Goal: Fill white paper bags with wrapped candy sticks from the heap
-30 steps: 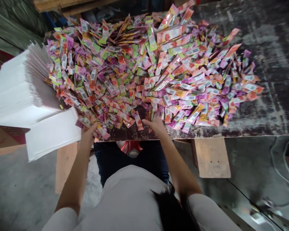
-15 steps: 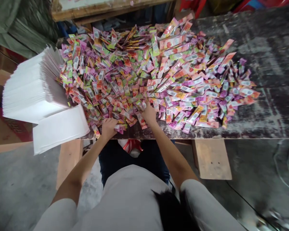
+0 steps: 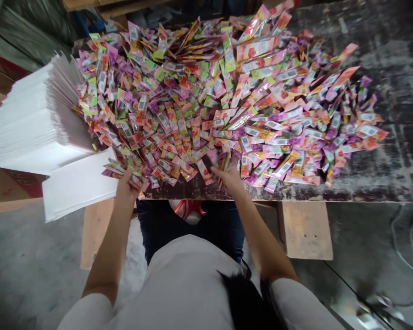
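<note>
A wide heap of small printed stick packets [image 3: 179,119] in pink, purple, orange and green covers much of the dark table. My left hand [image 3: 126,183] is closed around a small bunch of packets [image 3: 114,168], at the heap's lower left corner, beside the white paper sheets [image 3: 80,185]. Near the table's front edge, my right hand [image 3: 229,178] has its fingers curled round a few packets [image 3: 223,161]; it is partly smeared by motion.
On the left stands a thick stack of white paper [image 3: 27,119], fanned at its far side. A cardboard box [image 3: 13,190] is below it. The worn dark table [image 3: 399,151] reaches out to the right. A wooden bench end [image 3: 306,229] shows beneath the front edge.
My left hand has moved left and lifted a bunch of packets toward the white sheets. My right hand has shifted right and nearer to me, drawing packets along. The view has shifted slightly.
</note>
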Action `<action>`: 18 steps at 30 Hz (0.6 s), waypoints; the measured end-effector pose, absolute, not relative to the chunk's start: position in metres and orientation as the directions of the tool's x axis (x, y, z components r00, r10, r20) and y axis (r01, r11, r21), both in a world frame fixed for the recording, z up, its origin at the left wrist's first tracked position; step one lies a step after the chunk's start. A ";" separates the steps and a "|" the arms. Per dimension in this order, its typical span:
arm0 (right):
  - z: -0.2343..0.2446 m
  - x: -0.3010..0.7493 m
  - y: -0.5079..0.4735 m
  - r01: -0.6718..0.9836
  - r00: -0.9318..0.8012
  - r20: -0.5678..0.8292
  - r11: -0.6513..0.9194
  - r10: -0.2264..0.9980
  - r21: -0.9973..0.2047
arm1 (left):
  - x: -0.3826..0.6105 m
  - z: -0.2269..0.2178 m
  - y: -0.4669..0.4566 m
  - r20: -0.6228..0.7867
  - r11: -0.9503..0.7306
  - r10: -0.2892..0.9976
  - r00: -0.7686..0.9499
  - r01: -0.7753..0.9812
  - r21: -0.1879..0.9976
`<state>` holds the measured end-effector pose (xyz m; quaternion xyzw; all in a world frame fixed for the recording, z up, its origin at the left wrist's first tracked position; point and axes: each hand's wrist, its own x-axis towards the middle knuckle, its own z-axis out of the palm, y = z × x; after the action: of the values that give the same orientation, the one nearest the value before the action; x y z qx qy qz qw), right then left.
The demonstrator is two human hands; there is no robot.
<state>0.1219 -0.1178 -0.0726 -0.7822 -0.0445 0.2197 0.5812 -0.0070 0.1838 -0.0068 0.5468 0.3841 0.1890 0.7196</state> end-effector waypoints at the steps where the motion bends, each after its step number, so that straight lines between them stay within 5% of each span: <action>1: -0.072 0.114 -0.113 -0.165 0.871 -0.308 -0.362 0.383 -0.917 | -0.008 -0.006 0.181 -0.356 0.309 0.673 0.649 0.191 0.932; 4: -0.063 0.099 -0.090 0.001 0.836 -0.312 -0.571 0.451 -0.821 | 0.004 -0.008 0.165 -0.157 -0.159 0.637 0.754 0.328 0.931; 6: -0.056 0.095 -0.072 0.103 0.863 -0.269 -0.671 0.428 -0.735 | 0.024 -0.011 0.156 0.037 -0.611 0.480 0.876 0.304 0.731; 8: -0.052 0.096 -0.056 0.177 0.875 -0.237 -0.734 0.423 -0.656 | 0.046 -0.014 0.151 0.073 -0.887 0.216 0.974 0.165 0.431; 11: -0.055 0.097 -0.041 0.247 0.865 -0.237 -0.786 0.443 -0.566 | 0.072 -0.021 0.149 -0.082 -0.992 -0.028 0.996 -0.017 0.124; 14: -0.066 0.098 -0.037 0.263 0.863 -0.249 -0.813 0.439 -0.520 | 0.082 -0.028 0.149 -0.175 -0.998 -0.038 0.984 -0.047 -0.047; 18: -0.072 0.098 -0.038 0.235 0.859 -0.285 -0.821 0.426 -0.520 | 0.082 -0.032 0.149 -0.195 -0.992 0.003 0.981 -0.022 -0.128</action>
<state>0.0979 -0.0376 -0.0717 -0.9335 -0.1769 0.1981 0.2411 0.0824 0.1489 -0.0318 0.9931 -0.0048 -0.0976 -0.0649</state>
